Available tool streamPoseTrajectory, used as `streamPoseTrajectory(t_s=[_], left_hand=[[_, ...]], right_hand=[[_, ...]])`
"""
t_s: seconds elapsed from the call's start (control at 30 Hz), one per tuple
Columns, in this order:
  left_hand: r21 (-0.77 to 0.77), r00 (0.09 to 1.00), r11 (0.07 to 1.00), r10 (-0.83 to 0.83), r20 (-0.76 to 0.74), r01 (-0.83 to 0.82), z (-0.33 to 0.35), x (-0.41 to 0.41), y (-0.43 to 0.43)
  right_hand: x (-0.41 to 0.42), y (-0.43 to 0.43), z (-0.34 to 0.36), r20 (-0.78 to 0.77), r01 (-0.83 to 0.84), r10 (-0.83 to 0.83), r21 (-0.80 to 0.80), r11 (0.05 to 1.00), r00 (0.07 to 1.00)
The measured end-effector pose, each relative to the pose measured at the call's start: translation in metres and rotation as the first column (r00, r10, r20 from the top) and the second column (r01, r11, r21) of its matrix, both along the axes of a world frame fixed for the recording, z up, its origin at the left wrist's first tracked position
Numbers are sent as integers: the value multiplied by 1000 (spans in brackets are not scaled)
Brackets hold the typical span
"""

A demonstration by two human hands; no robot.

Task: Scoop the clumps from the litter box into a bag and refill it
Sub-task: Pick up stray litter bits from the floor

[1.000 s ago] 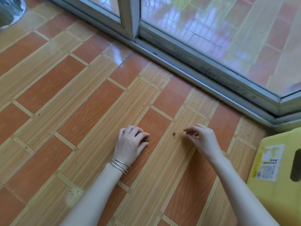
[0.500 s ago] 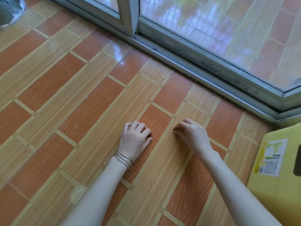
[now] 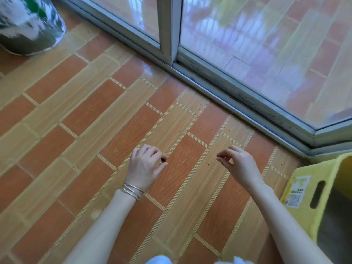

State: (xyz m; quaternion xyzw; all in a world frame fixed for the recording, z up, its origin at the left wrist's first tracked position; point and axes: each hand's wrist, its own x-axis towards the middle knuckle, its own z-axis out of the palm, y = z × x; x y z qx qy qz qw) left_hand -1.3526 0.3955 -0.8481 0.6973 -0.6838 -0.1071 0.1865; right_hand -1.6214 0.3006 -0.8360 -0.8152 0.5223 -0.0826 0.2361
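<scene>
My left hand [image 3: 145, 164], with thin bangles on the wrist, hovers over the tiled floor and pinches a small dark litter bit [image 3: 163, 160] between thumb and fingers. My right hand [image 3: 239, 164] is beside it with curled fingers. Its thumb and forefinger tips meet, and no grain shows between them. Tiny dark litter specks [image 3: 208, 164] lie on the tile between the hands. The yellow litter box [image 3: 302, 189] with a handle slot stands at the right edge, and its inside is mostly out of view. A clear plastic bag [image 3: 30, 25] with dark contents sits at the top left.
An aluminium sliding-door track [image 3: 238, 100] runs diagonally behind the hands, with glass panes above it. The orange and tan tiled floor [image 3: 95, 115] stretches to the left and toward me. A bit of pale clothing [image 3: 158, 261] shows at the bottom edge.
Both hands have lifted off the floor and moved apart. The view has shifted, bringing the bag at top left and more of the litter box into sight.
</scene>
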Motion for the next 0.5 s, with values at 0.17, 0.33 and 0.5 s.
streamPoseTrajectory(t_s=[0.17,0.33,0.5], left_hand=[[53,999,998,17,-50,-15,128,10,25],[59,997,997,53,-55,-50,303,33,34],[28,996,996,88,-30,-87,478,68,45]], right_hand=[[42,6,127,-24,-228,228,-2,974,973],[83,-1,302,-47,-448,446,-52,893,894],[122,-14,476,-41,-508,507,-79,857,861]])
